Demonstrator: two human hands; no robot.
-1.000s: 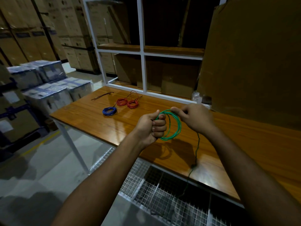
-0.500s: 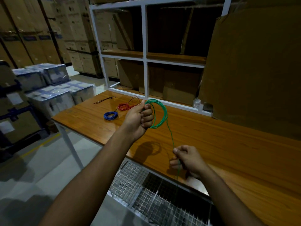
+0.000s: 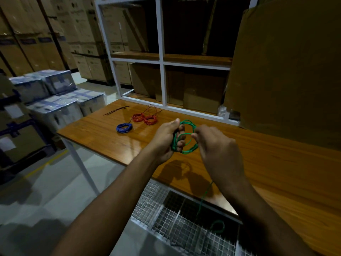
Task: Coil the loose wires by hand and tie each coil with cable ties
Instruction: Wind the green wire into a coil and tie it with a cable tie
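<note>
My left hand (image 3: 167, 139) grips the left side of a green wire coil (image 3: 186, 150) held above the wooden table (image 3: 276, 169). My right hand (image 3: 217, 146) pinches the green wire at the coil's right side. The loose end of the green wire (image 3: 203, 202) hangs down past the table's front edge and ends in a small loop over the mesh. A blue coil (image 3: 124, 128) and two red coils (image 3: 144, 119) lie on the table's far left. Several black cable ties (image 3: 116, 111) lie behind them.
A white shelf frame (image 3: 162, 63) stands at the table's back with cardboard boxes in it. A big brown cardboard sheet (image 3: 287, 71) leans at the right. A wire mesh rack (image 3: 177, 218) sits below the table's front edge. Wrapped boxes (image 3: 51, 100) stand on the floor at left.
My right hand has come up from near the table's front edge to the coil, laying another loop of green wire onto it. The left hand holding the coil dropped slightly.
</note>
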